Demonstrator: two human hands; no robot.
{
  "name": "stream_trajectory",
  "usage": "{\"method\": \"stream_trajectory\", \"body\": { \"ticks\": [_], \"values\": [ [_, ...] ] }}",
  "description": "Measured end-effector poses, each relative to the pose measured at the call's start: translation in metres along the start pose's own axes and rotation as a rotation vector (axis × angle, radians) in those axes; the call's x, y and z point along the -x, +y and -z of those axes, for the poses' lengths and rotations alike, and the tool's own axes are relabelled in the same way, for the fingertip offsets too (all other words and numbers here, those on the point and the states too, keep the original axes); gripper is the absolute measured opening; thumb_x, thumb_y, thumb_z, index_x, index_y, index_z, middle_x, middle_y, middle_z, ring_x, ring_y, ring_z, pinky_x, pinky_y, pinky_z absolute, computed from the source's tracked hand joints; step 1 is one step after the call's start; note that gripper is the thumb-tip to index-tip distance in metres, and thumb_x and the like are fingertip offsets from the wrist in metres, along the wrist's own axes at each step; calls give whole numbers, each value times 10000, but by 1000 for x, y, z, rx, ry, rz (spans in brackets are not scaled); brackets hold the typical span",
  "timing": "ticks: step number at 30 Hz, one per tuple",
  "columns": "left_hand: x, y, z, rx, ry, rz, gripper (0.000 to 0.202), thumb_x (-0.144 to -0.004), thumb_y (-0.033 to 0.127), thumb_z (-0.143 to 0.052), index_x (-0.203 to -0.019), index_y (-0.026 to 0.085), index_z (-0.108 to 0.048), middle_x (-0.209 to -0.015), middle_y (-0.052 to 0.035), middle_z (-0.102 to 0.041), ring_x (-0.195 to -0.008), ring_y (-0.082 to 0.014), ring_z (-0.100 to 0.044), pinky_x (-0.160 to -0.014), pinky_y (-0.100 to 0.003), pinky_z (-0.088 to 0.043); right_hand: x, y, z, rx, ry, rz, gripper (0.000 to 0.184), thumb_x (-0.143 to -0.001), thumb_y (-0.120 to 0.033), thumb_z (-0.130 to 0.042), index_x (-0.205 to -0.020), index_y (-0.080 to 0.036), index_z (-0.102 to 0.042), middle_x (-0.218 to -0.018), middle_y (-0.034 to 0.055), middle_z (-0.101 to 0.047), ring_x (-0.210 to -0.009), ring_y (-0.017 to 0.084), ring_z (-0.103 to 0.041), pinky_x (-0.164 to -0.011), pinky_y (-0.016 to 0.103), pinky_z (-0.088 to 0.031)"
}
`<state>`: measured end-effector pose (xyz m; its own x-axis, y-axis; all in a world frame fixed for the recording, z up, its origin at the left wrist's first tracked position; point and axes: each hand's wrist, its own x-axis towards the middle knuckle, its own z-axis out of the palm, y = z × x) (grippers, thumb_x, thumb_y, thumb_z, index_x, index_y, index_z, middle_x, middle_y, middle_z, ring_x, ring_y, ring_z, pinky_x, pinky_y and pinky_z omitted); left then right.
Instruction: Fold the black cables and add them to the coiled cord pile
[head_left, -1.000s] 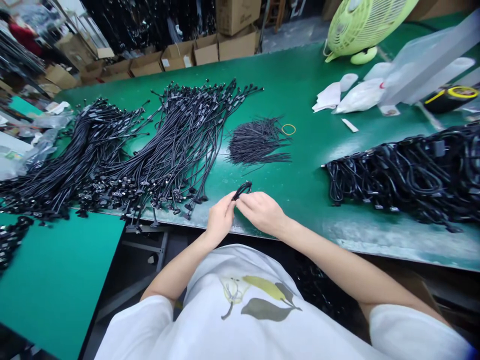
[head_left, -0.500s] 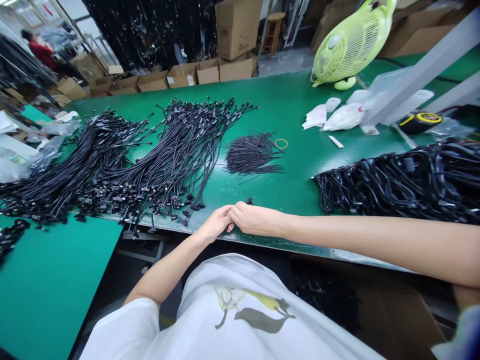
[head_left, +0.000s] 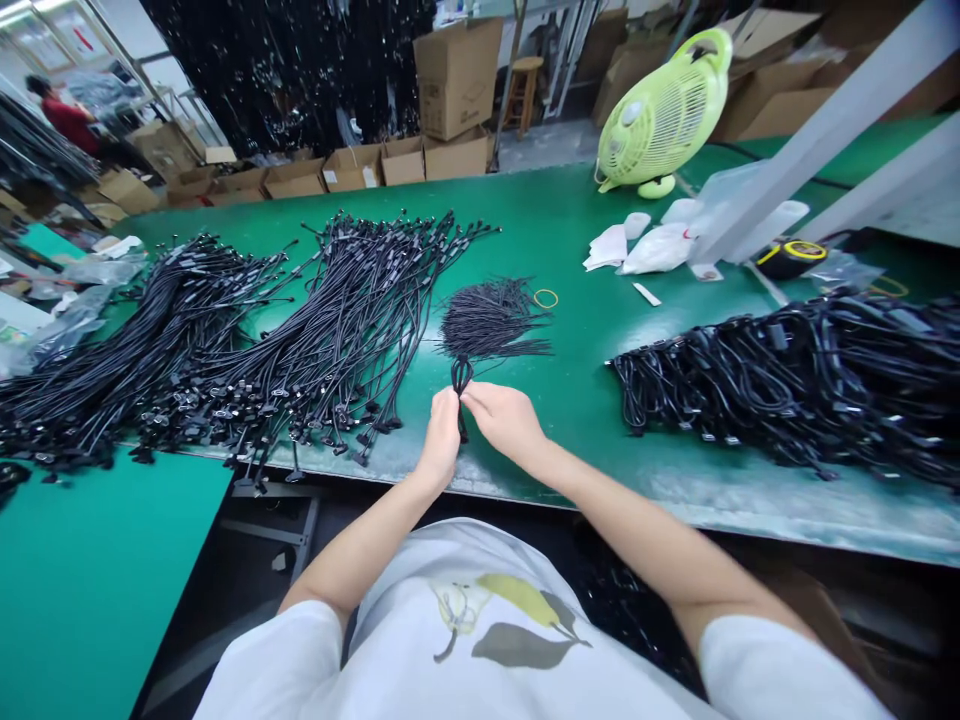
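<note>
A black cable [head_left: 462, 374], folded into a small looped bundle, stands upright between my hands at the table's front edge. My left hand [head_left: 442, 432] is closed on its left side. From the right, my right hand [head_left: 504, 418] pinches the same bundle with thumb and fingers. Just beyond the loops lies a pile of thin black twist ties [head_left: 487, 318]. To the left, many loose black cables [head_left: 352, 310] with connectors spread over the green table. Bundled black cables [head_left: 780, 375] lie in a long row on the right.
A yellow rubber band [head_left: 546, 298] lies beside the ties. Farther back are white crumpled bags [head_left: 656, 250], a green fan [head_left: 664, 115] and a tape measure [head_left: 791, 258]. A slanted grey post [head_left: 810, 140] rises at the right. Cardboard boxes [head_left: 356, 167] line the far edge; a person [head_left: 67, 120] sits far left.
My hands have turned from lying across each other to pointing forward, side by side. The folded cable loops now show above them. The view has shifted slightly.
</note>
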<state>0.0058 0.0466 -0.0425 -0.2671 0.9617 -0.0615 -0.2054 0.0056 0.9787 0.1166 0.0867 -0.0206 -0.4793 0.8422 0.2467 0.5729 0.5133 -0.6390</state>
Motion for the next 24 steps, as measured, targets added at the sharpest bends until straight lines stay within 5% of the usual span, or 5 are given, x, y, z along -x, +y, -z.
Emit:
{"method": "stream_trajectory", "body": {
  "ticks": [4, 8, 16, 21, 24],
  "values": [
    [2, 29, 15, -280, -274, -231, 234, -874, 244, -537, -998, 253, -735, -1150, -74, -597, -1152, -233, -467, -1042, -357, -315, 8, 13, 1, -596, -31, -178, 382, -932, -457, -384, -752, -176, -570, -637, -1, -556, -551, 123, -450, -536, 245, -314],
    [15, 32, 34, -656, -659, -273, 317, -802, 109, -516, -804, 291, -776, -901, -66, -594, -948, -228, -490, -977, -386, -327, 23, 22, 12, -292, 1, -75, 313, -934, -350, -434, -719, -179, -583, -716, 19, -614, -677, 142, -516, -650, 264, -358],
    [1, 28, 40, -181, -381, 122, 217, -804, 262, -565, -869, 194, -761, -878, -49, -586, -807, -171, -504, -797, -281, -407, 51, -8, -13, 51, 29, 364, 279, -955, -205, -413, -795, -179, -639, -742, 35, -646, -714, 147, -544, -677, 266, -344],
    [23, 51, 42, -446, -872, -5, 226, -872, 275, -554, -867, 241, -777, -911, -68, -632, -876, -186, -560, -846, -302, -417, 39, 16, -4, -96, -82, 92, 266, -951, -207, -435, -775, -177, -632, -770, 19, -659, -719, 136, -566, -673, 238, -365],
    [32, 30, 39, -395, -895, 191, 324, -896, 412, -538, -1084, 217, -714, -908, -74, -681, -782, -171, -591, -764, -290, -445, 36, 22, 14, -66, -6, 72, 294, -974, -251, -402, -798, -176, -626, -813, 35, -654, -747, 144, -556, -708, 250, -370]
  ]
}}
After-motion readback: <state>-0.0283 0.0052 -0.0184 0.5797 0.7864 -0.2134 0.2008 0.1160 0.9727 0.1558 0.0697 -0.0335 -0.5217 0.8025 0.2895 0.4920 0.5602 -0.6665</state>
